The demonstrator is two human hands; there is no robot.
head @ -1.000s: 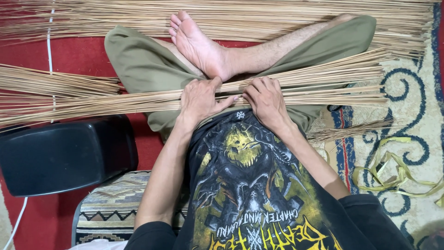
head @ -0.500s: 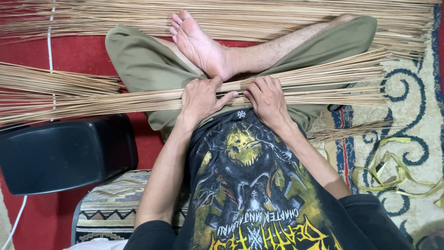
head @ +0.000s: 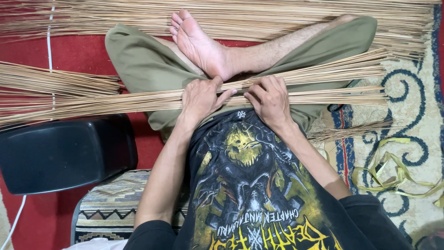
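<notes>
We sit cross-legged on a red carpet (head: 74, 55), which fills the left and upper ground of the view; to our right lies a cream rug (head: 416, 115) with dark blue scrolls; across the top runs a broad layer of thin tan sticks (head: 277, 18), laid side by side and bound by a white cord (head: 48, 51) at the left; a black plastic seat (head: 64, 153) sits by our left knee, just under the loose stick ends, and a patterned woven cushion (head: 111, 208) lies below it; a tangle of yellow ribbon (head: 393, 171) rests on the rug at the right, well apart from the hands; a small wisp of stick scraps (head: 347, 132) lies near our right knee.

Our olive trousers (head: 143, 65) and bare foot (head: 199, 41) stand between the far layer and the work; the bundle of sticks (head: 323, 78) lies across our lap, fanning out to the left over the carpet and to the right over the knee.

Both forearms run down from the black printed shirt (head: 249, 194) to the lap; the left hand (head: 200, 98) lies palm down on the bundle, thumb stretched toward the middle, its grip pressed flat upon the sticks; the right hand (head: 269, 98) curls its fingers over the upper sticks, its grip closed about a few of them; the two thumbs nearly meet.
</notes>
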